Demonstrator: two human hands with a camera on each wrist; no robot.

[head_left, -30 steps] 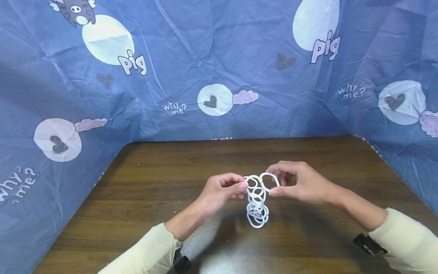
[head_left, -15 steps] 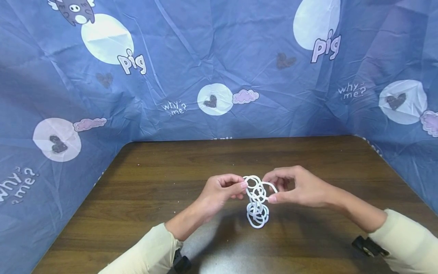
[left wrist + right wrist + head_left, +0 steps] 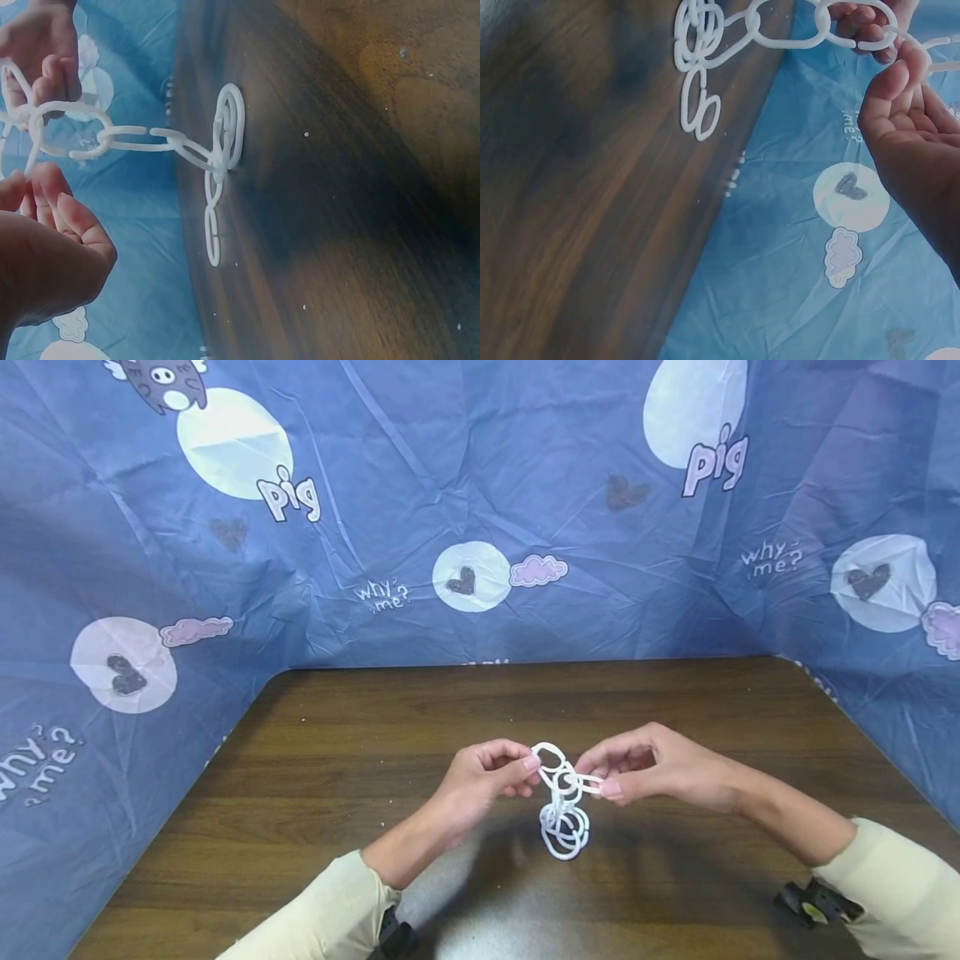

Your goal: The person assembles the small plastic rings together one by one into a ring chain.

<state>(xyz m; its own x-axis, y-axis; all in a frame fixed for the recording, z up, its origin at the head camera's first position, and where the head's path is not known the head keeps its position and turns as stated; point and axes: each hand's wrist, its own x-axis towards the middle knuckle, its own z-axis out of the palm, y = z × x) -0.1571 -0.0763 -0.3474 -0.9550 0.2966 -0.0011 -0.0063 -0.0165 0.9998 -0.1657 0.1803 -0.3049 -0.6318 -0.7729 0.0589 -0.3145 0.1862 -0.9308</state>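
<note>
A chain of white plastic links hangs between my hands, its lower links (image 3: 562, 857) heaped on the wooden tabletop. My left hand (image 3: 480, 781) pinches the edge of an oval link (image 3: 547, 745) between thumb and fingertips. To the right, my right hand (image 3: 663, 770) pinches another link, seen nearly edge-on, with thumb and index finger. Both held links meet at the top of the chain. In the left wrist view, linked pieces (image 3: 142, 148) run from the hands to the heap. The right wrist view shows a large link (image 3: 787, 46) above the heap. Fingers hide parts of the held links.
The brown wooden table (image 3: 360, 710) has small white specks on it. A blue printed cloth (image 3: 420, 485) surrounds it at the back and sides. Dark wrist-worn devices sit at both cream sleeves (image 3: 322, 910).
My right hand has lowered slightly and turned its link from face-on to nearly edge-on, bringing it against the chain. The left hand stays almost still, and its link has tilted a little.
</note>
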